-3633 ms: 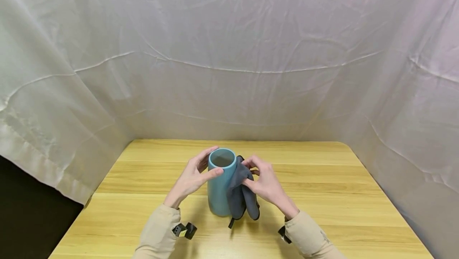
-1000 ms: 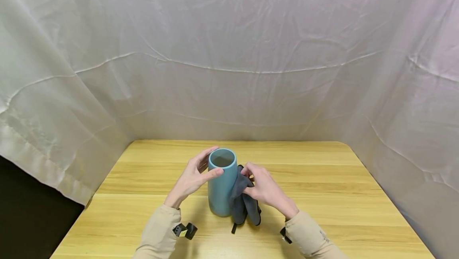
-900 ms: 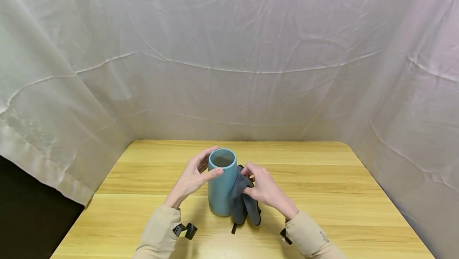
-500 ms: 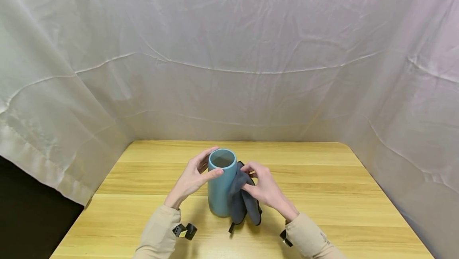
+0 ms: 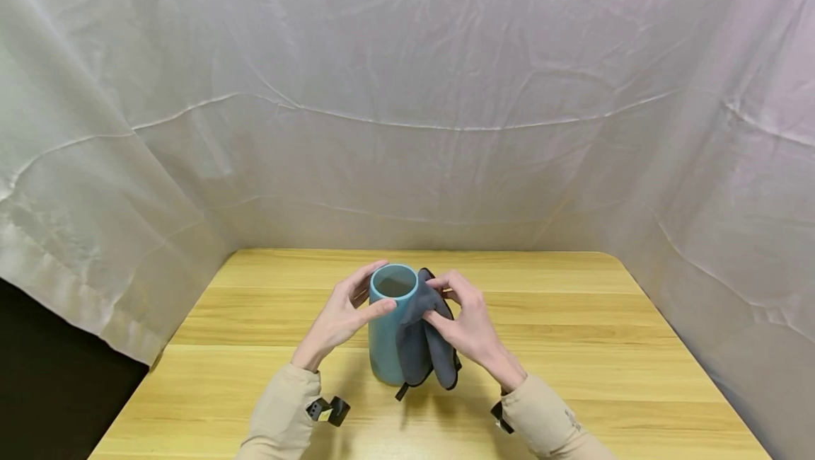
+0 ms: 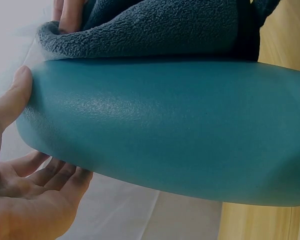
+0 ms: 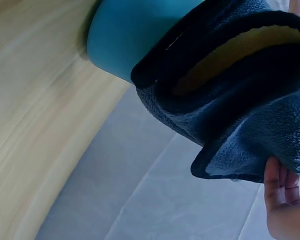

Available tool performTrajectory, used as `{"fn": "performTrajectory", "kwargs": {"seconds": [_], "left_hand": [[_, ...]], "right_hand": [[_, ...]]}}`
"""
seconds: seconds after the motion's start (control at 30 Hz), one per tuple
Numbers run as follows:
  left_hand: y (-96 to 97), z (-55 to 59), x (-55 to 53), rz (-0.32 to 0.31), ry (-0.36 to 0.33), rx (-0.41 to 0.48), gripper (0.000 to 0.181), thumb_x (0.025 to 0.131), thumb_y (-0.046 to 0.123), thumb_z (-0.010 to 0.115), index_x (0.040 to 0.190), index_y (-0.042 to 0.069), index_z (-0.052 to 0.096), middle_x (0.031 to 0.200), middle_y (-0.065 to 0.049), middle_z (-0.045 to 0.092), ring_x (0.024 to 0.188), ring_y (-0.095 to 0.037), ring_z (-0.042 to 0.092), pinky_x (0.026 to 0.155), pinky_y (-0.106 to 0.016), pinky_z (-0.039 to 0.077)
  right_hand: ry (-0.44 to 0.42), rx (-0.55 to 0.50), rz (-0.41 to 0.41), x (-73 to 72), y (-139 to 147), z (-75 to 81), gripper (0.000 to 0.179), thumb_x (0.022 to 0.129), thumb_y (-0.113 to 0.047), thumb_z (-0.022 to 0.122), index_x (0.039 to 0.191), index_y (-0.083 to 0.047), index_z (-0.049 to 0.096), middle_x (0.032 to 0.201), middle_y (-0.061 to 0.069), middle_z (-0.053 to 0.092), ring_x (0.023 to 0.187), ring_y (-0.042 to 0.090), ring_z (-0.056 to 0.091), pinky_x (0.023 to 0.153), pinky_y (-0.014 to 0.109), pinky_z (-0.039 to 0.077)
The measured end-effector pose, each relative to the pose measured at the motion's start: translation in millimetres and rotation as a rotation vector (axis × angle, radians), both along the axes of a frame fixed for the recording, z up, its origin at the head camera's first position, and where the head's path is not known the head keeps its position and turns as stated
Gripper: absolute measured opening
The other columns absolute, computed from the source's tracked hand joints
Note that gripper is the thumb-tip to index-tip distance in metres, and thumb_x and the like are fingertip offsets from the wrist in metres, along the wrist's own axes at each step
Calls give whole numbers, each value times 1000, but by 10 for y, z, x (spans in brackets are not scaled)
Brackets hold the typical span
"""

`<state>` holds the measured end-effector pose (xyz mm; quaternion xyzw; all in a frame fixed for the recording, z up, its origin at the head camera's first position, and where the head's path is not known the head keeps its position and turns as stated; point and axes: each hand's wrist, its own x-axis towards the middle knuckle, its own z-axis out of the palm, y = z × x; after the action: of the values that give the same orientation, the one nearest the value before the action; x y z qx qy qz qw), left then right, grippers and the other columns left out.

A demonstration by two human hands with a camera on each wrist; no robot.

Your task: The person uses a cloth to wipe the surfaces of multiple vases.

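In the head view, the blue vase [image 5: 384, 340] stood upright at lower centre; the left hand [image 5: 339, 317] gripped its top and the right hand [image 5: 471, 320] pinched a grey cloth [image 5: 416, 350] against its side. In the left wrist view, it spanned the middle, cloth along its upper edge. In the right wrist view, cloth folds filled the upper right

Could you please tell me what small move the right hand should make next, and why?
Probably slide the right hand down, drawing the grey cloth along the blue container: the pinched cloth lies against its side, and the left hand holds the container near its top.
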<state>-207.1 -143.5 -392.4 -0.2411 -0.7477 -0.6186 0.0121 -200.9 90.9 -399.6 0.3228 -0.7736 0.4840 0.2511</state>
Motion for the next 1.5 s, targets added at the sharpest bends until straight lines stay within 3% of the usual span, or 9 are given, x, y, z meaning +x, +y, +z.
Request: {"fn": "performTrajectory", "kwargs": {"seconds": [0.37,0.7,0.93,1.33,1.5], "left_hand": [[3,-9,-11,2,18,4,65,91,19,75,148,9,47,145,-17,55,140,-36,50,121,-58,35],[-2,-7,0,4,-1,2,66,91,20,76,149,10,46,146,-16,55,141,-36,49,121,-57,34],[2,-7,5,5,-14,-3,67,91,21,76,149,10,45,146,-16,54,141,-35,49,122,-56,34],[0,-10,6,6,-6,-1,67,91,21,76,149,10,45,146,-16,54,140,-35,49,122,-56,34],[-2,-9,7,6,0,-3,66,91,21,76,149,11,46,145,-16,55,140,-35,50,121,-57,35]], "right_hand": [[-43,133,-105,64,5,47,44,76,-4,86,116,-3,66,101,9,64,94,22,64,78,39,64],[-185,302,-105,72,22,14,46,73,-4,88,113,-2,65,99,8,63,91,20,63,74,32,63],[-248,473,-108,27,38,-81,44,71,-6,89,106,-7,61,94,2,63,83,16,60,71,25,53],[-248,379,-70,29,52,-150,40,73,4,82,105,-8,61,95,3,63,87,18,62,72,24,53],[-250,315,-63,47,50,-165,38,78,5,78,111,-5,62,101,7,65,92,21,65,78,32,60]]}}
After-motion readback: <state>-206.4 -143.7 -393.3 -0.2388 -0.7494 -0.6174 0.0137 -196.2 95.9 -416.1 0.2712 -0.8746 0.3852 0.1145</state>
